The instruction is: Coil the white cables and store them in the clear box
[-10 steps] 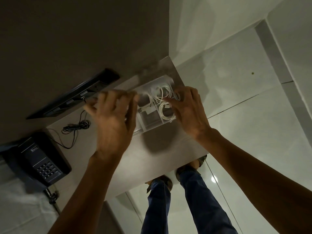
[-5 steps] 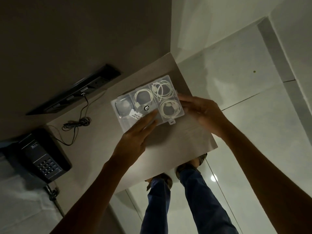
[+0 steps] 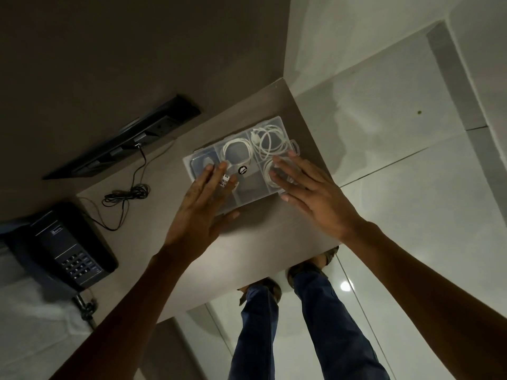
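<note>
The clear box (image 3: 248, 187) lies flat near the far right corner of the grey desk (image 3: 263, 242), with its lid down. It is divided into compartments. Three of them each hold a coiled white cable: one in the far middle compartment (image 3: 236, 150), one in the far right compartment (image 3: 270, 139), and one in the near right compartment (image 3: 270, 172). A round black sticker (image 3: 243, 169) and a white barcode label (image 3: 225, 180) sit on the lid.

The left hand (image 3: 200, 212) lies flat on the left part of the lid, fingers straight and spread, thumb at the near edge of the box. The right hand (image 3: 310, 198) lies with its fingers extended over the near right compartment. Neither hand is clamped on anything; both are flat and empty. Whether the right fingers press on the lid cannot be determined.

On the left end of the desk sits a dark telephone (image 3: 63, 248). A thin black cord (image 3: 126, 193), partly bundled, runs from it toward a black socket strip (image 3: 123, 138) on the wall. Below the desk edge, legs in blue trousers (image 3: 323, 325) stand on a pale tiled floor (image 3: 411, 187).
</note>
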### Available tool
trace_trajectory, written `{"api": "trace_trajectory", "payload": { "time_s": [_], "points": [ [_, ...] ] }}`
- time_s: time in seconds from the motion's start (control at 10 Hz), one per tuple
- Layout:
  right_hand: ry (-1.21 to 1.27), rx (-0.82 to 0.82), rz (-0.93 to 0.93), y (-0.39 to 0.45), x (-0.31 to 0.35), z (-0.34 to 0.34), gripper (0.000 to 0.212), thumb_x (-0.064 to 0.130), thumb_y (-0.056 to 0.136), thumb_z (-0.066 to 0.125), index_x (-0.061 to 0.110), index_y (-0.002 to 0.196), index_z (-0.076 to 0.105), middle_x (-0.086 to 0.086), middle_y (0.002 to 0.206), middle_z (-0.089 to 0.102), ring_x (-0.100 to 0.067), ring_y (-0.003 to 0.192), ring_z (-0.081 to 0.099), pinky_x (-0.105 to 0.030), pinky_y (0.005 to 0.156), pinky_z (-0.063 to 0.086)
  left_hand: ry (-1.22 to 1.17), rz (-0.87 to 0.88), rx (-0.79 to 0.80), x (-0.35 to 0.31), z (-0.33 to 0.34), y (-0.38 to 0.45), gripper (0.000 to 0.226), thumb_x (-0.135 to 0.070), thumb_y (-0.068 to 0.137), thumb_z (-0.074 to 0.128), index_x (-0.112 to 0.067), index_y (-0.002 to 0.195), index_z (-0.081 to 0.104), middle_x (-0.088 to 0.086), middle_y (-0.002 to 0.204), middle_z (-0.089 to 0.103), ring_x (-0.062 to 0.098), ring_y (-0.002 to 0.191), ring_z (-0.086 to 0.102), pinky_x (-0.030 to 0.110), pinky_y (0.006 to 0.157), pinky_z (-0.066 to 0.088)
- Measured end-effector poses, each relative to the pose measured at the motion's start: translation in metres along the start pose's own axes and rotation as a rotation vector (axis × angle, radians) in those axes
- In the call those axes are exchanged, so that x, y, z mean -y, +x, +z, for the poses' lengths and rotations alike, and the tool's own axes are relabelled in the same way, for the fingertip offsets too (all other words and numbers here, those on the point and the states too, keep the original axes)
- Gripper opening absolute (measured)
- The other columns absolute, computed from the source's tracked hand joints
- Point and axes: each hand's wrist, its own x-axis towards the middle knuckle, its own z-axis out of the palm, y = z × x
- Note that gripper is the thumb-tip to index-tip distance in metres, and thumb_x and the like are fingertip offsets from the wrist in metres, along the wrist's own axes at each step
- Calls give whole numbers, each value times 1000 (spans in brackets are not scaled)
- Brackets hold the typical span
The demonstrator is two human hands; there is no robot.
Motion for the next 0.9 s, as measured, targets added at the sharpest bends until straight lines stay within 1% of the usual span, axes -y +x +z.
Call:
{"api": "trace_trajectory", "payload": {
  "time_s": [0.1,0.2,0.3,0.4,0.5,0.6,0.7,0.8,0.9],
  "points": [
    [-27,43,-16,0,-6,8,53,37,120,18,21,171,22,-6,180,20,-34,168,14,-56,131,29,185,87,-13,12,15,-5,75,-48,111,55,-15,173,26,15,183,13,37,171,8,50,139,6],
    [4,26,-4,0,-8,12,50,26,120,32,22,170,26,-6,180,21,-32,168,15,-58,130,28,268,71,-33,12,25,-4,75,-53,113,46,-16,174,22,17,183,12,39,170,7,46,138,-4],
    [17,-31,9,-3,-11,18,58,10,112,53,20,166,37,-5,179,27,-29,167,20,-58,130,27,332,88,-83,14,40,-5,72,-55,115,37,-14,173,21,22,180,16,42,167,12,50,137,-1],
    [-126,-81,-15,0,-11,24,56,17,116,49,21,168,28,-7,176,33,-34,164,29,-56,128,35,412,112,-126,14,46,-5,72,-53,115,40,-10,171,23,26,178,19,46,165,18,58,135,10],
    [-266,-179,-17,10,-12,27,55,19,113,59,19,165,40,-9,171,43,-36,158,40,-51,123,43,447,62,-188,12,52,2,71,-46,113,51,-6,168,32,32,172,33,54,159,33,64,129,24],
    [-246,-218,-5,17,-12,25,58,14,107,69,17,161,48,-10,170,45,-36,159,39,-51,124,43,445,17,-236,6,53,7,64,-41,114,56,-4,164,42,33,168,40,54,156,38,65,128,28],
    [-228,-199,17,25,-8,20,57,21,109,64,16,163,45,-11,172,41,-36,162,32,-53,130,31,379,24,-195,5,33,8,64,-42,115,54,-6,166,41,28,173,35,50,160,33,63,131,30],
    [-177,-180,71,27,6,16,59,24,110,62,17,165,40,-10,175,35,-35,165,25,-57,131,28,259,-21,-158,-5,17,9,69,-45,112,57,-8,168,39,24,177,30,46,164,27,62,133,25],
    [-57,-185,98,19,39,-10,71,21,105,68,19,167,34,-8,179,25,-33,167,16,-59,127,35,19,-134,-149,-31,-8,-4,83,-56,108,56,-15,173,24,16,183,16,38,170,13,61,135,17]
  ]
}}
